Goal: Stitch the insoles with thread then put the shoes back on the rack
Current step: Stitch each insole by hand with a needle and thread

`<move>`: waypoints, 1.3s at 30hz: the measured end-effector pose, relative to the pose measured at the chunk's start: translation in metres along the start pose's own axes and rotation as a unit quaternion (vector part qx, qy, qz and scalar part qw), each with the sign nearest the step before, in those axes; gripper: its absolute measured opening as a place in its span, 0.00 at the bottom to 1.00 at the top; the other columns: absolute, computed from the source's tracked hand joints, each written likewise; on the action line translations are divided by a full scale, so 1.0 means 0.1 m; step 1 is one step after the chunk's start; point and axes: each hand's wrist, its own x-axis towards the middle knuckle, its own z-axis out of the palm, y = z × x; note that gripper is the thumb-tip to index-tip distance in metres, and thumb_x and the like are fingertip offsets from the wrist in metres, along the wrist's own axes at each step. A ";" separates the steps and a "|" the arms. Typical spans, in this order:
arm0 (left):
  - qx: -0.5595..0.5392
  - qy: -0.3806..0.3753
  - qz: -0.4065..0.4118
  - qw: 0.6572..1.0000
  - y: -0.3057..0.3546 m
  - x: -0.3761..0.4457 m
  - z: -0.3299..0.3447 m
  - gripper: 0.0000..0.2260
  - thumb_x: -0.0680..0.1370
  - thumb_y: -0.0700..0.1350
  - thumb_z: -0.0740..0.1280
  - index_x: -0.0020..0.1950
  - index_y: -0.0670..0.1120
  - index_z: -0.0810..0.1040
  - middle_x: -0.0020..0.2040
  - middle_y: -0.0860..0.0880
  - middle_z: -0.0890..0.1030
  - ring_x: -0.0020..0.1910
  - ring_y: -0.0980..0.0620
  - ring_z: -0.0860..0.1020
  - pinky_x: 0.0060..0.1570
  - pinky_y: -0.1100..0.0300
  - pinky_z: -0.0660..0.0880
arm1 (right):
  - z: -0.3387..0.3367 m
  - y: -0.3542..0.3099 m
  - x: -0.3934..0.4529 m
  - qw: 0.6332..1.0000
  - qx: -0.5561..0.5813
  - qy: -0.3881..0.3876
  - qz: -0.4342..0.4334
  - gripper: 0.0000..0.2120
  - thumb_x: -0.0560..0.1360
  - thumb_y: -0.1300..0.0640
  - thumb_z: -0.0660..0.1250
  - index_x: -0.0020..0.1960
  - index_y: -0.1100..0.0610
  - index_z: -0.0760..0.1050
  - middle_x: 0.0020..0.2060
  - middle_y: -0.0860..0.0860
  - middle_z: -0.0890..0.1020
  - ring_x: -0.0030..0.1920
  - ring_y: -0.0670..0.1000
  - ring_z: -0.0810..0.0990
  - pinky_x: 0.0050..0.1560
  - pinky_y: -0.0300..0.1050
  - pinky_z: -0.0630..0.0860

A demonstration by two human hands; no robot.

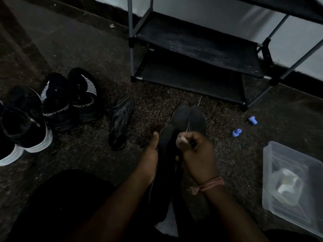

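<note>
Head view: dim speckled carpet [104,63]; empty rack [197,48]

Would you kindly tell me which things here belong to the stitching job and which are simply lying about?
For the job:
- insoles, held in the left hand
- right hand, pinched as if pulling thread
- spare insole
- four shoes
- shoe rack, shelves bare

Lying about:
- two blue caps
- clear plastic box

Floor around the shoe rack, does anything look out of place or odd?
Two small blue plastic caps lie loose on the dark carpet right of the black shelf rack, apart from the clear plastic box. One dark insole lies alone beside the black sport shoes.
</note>
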 end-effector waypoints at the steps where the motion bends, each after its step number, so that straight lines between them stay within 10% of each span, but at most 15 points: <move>1: -0.026 -0.018 -0.008 0.999 0.01 -0.02 0.00 0.35 0.79 0.69 0.55 0.67 0.42 0.80 0.59 0.38 0.82 0.52 0.40 0.81 0.55 0.48 0.76 | -0.02 -0.01 0.02 0.999 0.026 0.017 0.010 0.06 0.78 0.61 0.68 0.51 0.51 0.80 0.40 0.49 0.85 0.34 0.53 0.84 0.38 0.56 0.83; 6: -0.057 -0.074 0.007 0.996 0.04 -0.10 0.00 0.22 0.81 0.53 0.60 0.69 0.41 0.79 0.68 0.38 0.78 0.67 0.40 0.77 0.68 0.46 0.71 | 0.00 0.02 0.02 0.996 -0.044 0.049 -0.067 0.12 0.78 0.63 0.67 0.59 0.53 0.79 0.55 0.49 0.82 0.55 0.42 0.81 0.61 0.44 0.78; 11: -0.005 -0.118 -0.015 0.993 0.00 -0.13 0.01 0.20 0.71 0.39 0.60 0.59 0.38 0.84 0.57 0.36 0.82 0.53 0.39 0.80 0.60 0.46 0.74 | -0.12 -0.05 0.03 0.981 -0.097 0.083 -0.149 0.14 0.76 0.69 0.68 0.56 0.54 0.82 0.53 0.50 0.77 0.52 0.41 0.80 0.57 0.30 0.74; 18: -0.010 -0.131 -0.060 0.989 -0.02 -0.20 0.08 0.21 0.84 0.55 0.57 0.65 0.44 0.82 0.64 0.40 0.81 0.61 0.42 0.81 0.66 0.47 0.72 | -0.05 0.06 0.02 0.921 -0.340 0.007 -0.189 0.20 0.74 0.54 0.57 0.61 0.47 0.81 0.51 0.48 0.83 0.51 0.56 0.78 0.51 0.59 0.76; 28: -0.059 -0.029 -0.001 0.998 0.09 0.02 -0.08 0.32 0.81 0.65 0.57 0.70 0.40 0.77 0.66 0.38 0.79 0.66 0.40 0.79 0.71 0.45 0.70 | 0.07 -0.20 -0.28 0.904 -0.295 -0.247 -0.185 0.06 0.75 0.59 0.67 0.44 0.52 0.83 0.43 0.48 0.84 0.45 0.50 0.81 0.50 0.50 0.77; 36: -0.047 -0.113 -0.058 0.991 -0.03 -0.14 0.10 0.27 0.83 0.62 0.53 0.63 0.46 0.83 0.62 0.42 0.83 0.58 0.45 0.83 0.57 0.48 0.75 | -0.10 0.07 0.08 0.899 -0.370 0.035 -0.233 0.07 0.77 0.54 0.66 0.48 0.49 0.83 0.41 0.52 0.83 0.42 0.57 0.80 0.46 0.55 0.76; 39: -0.039 -0.097 -0.046 0.993 0.00 -0.13 0.08 0.28 0.83 0.62 0.53 0.64 0.44 0.82 0.62 0.41 0.83 0.59 0.44 0.83 0.58 0.48 0.75 | -0.05 0.05 0.01 0.916 -0.336 -0.006 -0.221 0.08 0.77 0.57 0.66 0.46 0.52 0.84 0.41 0.53 0.85 0.43 0.57 0.83 0.45 0.54 0.79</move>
